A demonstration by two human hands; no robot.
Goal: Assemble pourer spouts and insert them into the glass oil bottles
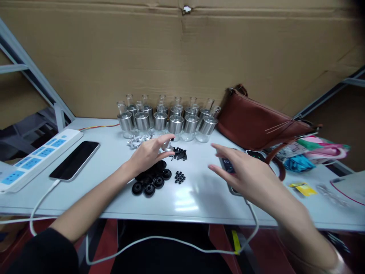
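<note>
My left hand (149,154) hovers over the white table (194,198), fingers stretched toward a small silver metal cap (167,146); it holds nothing. Under its wrist lie several black round caps (151,182). Small black rings (179,177) and a pile of small black parts (180,153) lie just right of it. My right hand (242,173) floats open above a phone-like device (228,166) with a lit screen, fingers spread, holding nothing. Behind both hands stand two rows of glass bottles with silver collars (168,120).
A brown leather bag (256,121) lies at the back right beside colourful packets (310,152). A dark phone (74,160) on a white cable and a white power strip (34,158) lie at the left. White small parts (137,141) sit before the bottles. Cardboard forms the back wall.
</note>
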